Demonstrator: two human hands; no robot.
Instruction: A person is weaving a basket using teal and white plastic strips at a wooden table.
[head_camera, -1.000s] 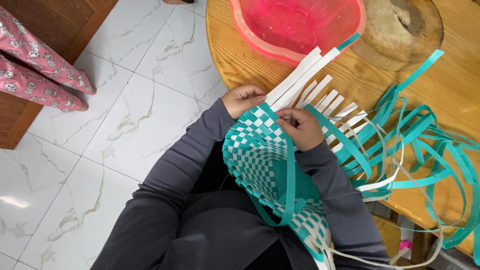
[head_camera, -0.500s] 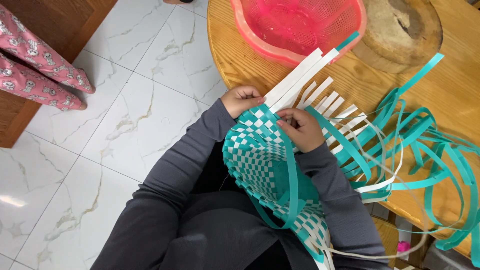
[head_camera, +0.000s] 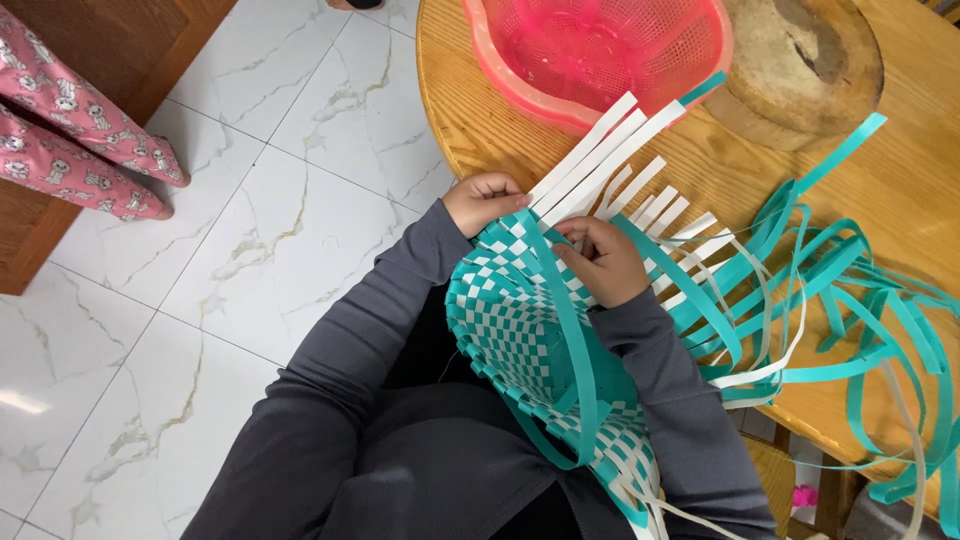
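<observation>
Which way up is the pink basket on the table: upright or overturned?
Upright: the pink basket shows its open mouth and perforated inside, resting on the wooden table.

Bright, even daylight, soft shadows, faint glare on the floor tiles (head_camera: 20, 400), sharp focus.

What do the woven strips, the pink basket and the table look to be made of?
Woven piece: teal and white flat strips, probably plastic strapping; smooth, slightly glossy, springing in stiff loops. Both the left hand and right hand grip it. Pink basket: moulded plastic, perforated mesh walls. Table: wood, visible grain, likely varnished.
</observation>
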